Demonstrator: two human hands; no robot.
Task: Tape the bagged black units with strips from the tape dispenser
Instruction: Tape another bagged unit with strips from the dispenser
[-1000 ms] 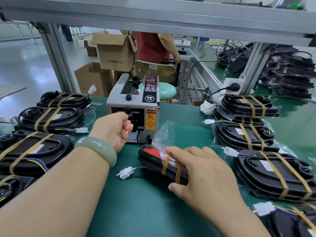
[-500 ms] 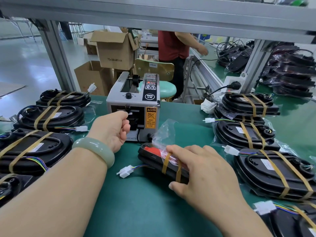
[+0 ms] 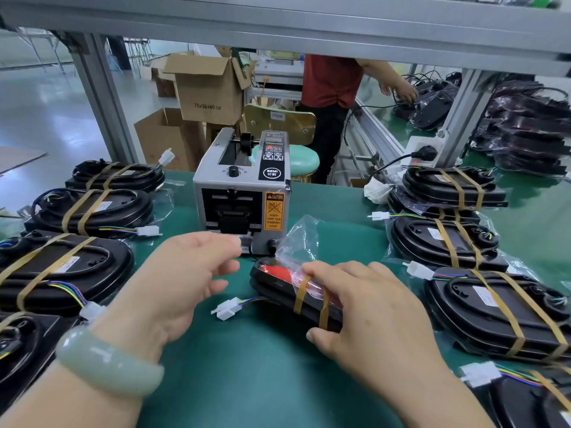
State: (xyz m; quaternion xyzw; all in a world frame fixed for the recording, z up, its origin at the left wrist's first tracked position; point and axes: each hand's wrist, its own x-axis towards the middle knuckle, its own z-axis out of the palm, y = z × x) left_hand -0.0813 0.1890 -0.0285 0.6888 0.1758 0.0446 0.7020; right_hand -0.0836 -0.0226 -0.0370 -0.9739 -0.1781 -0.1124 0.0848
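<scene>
A silver tape dispenser (image 3: 244,193) stands at the middle back of the green mat (image 3: 262,366). Just in front of it lies a black unit in a clear bag (image 3: 278,291), red part showing, with two brown tape strips across it. My right hand (image 3: 370,310) grips this unit, fingers over the top and thumb at its near edge. My left hand (image 3: 185,279) hovers blurred to the left of the unit, below the dispenser's outlet, fingers loosely spread. I see no strip in it. The unit's white connector (image 3: 228,307) lies between my hands.
Taped bagged units lie in a row on the left (image 3: 92,208) and another on the right (image 3: 494,313). An aluminium frame post (image 3: 105,109) rises at the back left. Behind the bench are cardboard boxes (image 3: 210,91), a stool (image 3: 302,162) and a person in red (image 3: 330,81).
My left hand has pulled back from the dispenser's outlet toward me and its fingers have uncurled. My right hand stays on the unit. The person behind has stepped to the right.
</scene>
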